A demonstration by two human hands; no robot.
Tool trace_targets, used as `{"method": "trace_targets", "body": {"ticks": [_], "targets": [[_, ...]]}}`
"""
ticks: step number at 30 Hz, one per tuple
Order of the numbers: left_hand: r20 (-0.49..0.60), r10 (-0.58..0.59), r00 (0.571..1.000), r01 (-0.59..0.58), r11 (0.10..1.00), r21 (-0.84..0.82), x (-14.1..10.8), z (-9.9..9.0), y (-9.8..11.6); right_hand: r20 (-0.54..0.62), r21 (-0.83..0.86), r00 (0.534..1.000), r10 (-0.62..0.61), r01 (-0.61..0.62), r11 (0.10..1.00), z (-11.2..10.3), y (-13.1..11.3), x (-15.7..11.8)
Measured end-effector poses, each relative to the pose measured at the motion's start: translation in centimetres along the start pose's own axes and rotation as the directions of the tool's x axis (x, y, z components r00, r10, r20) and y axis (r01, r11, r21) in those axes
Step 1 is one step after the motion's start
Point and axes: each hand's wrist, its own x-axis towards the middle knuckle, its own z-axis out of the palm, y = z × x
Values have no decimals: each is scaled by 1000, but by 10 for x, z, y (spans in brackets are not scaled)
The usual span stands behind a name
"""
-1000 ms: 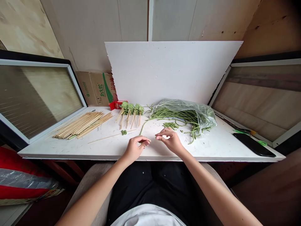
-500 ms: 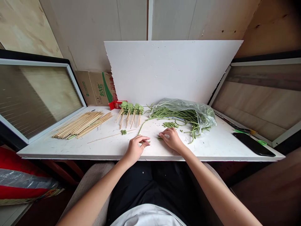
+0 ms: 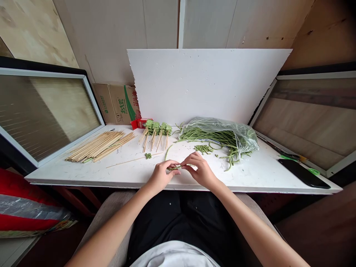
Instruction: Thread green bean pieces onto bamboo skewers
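Note:
Near the table's front edge, my left hand [image 3: 163, 175] is closed around a long green bean [image 3: 168, 151], whose far end curves up onto the tabletop. My right hand [image 3: 199, 171] meets it, thumb and fingertips pinching the bean's near end between the two hands. To the left lies a thin bamboo skewer [image 3: 125, 162] with a few short bean pieces [image 3: 148, 155] at it. Beyond the right hand sits a small heap of cut bean pieces [image 3: 203, 149]. Finished-looking bundles of folded beans on sticks [image 3: 157, 128] stand in a row farther back.
A pile of bamboo skewers [image 3: 97, 146] lies on the left of the white table [image 3: 250, 174]. An open plastic bag of long beans [image 3: 214, 129] is at the back right. A black phone [image 3: 303, 173] rests at the right edge. Behind are a cardboard box [image 3: 116, 104] and white foam board [image 3: 208, 85].
My right hand has moved left from the tabletop to my left hand and now pinches the bean's end. The bean's far end has drawn closer, away from the bag. The view has shifted slightly.

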Motion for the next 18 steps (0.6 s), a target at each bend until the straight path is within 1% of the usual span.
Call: {"method": "trace_targets", "body": {"ticks": [4, 7, 10, 18], "targets": [[1, 68, 998, -67, 994, 84, 1, -4, 2, -34, -6, 998, 49, -49, 999, -7, 1, -1], [1, 85, 996, -85, 990, 109, 0, -4, 5, -13, 20, 999, 50, -49, 999, -7, -2, -1], [16, 86, 996, -87, 990, 113, 0, -1, 8, 12, 48, 999, 43, -44, 998, -2, -5, -2], [46, 73, 996, -77, 992, 103, -3, 4, 15, 23, 93, 997, 79, -81, 992, 14, -13, -7]]}}
